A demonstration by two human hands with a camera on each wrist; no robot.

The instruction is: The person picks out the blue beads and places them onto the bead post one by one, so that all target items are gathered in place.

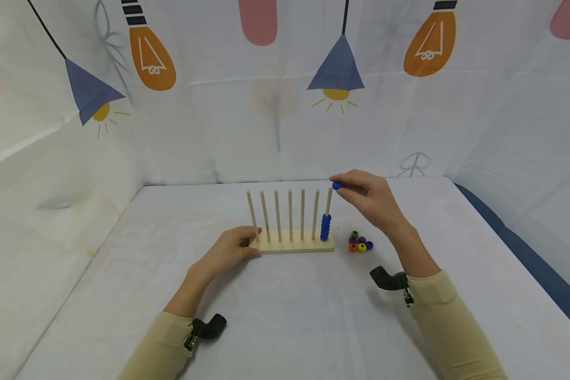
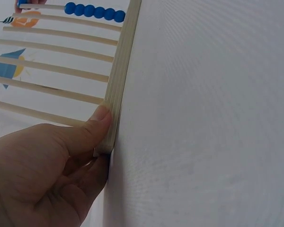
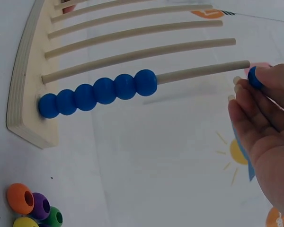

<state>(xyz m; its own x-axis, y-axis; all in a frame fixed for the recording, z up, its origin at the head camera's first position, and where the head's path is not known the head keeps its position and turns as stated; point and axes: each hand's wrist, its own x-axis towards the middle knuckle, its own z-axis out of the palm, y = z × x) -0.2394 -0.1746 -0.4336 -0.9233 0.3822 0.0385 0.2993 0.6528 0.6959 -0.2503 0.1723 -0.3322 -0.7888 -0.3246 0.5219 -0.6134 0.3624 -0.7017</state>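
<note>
A wooden peg stand (image 1: 292,246) with several upright rods is on the table, its rightmost rod carrying a stack of blue beads (image 1: 325,228). My left hand (image 1: 229,247) grips the left end of the base, thumb (image 2: 100,115) on its upper side. Between thumb and fingertips my right hand (image 1: 368,198) pinches a blue bead (image 3: 254,78). That bead is right at the tip of the rightmost rod (image 3: 203,72). The other rods hold no beads.
A small cluster of loose beads lies right of the stand, among them an orange bead (image 3: 20,198), a purple bead (image 3: 40,205) and a green bead (image 3: 54,217). The white table (image 1: 285,316) ends at a patterned white curtain (image 1: 275,132) behind.
</note>
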